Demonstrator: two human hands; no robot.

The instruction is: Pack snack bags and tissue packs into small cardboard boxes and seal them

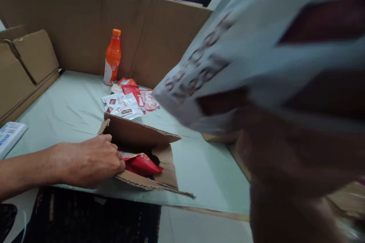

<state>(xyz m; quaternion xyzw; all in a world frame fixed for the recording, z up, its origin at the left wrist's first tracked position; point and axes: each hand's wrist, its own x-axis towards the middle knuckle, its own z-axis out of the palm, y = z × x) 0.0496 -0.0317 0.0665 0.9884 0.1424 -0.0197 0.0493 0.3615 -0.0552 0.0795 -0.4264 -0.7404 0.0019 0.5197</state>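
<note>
My left hand point(91, 159) is closed on the left side of a small open cardboard box point(168, 159), its fingertips hidden behind the edge. Inside the box lies a red packet point(142, 164) with a paler top, close to those fingers. Very near the camera, my right hand point(285, 155) grips a large white pouch point(228, 64) marked "Super Meal" with dark brown shapes. Both the pouch and this hand are blurred and dark. A smaller white "Super Meal" pouch point(121, 105) lies flat behind the box.
An orange bottle point(113, 57) stands at the back by a cardboard wall point(171, 34). Red and pink packets point(142, 97) lie beside it. On the left are a larger cardboard box point(25, 68) and a white item point(11, 136). Pale green cloth point(68, 98) covers the table.
</note>
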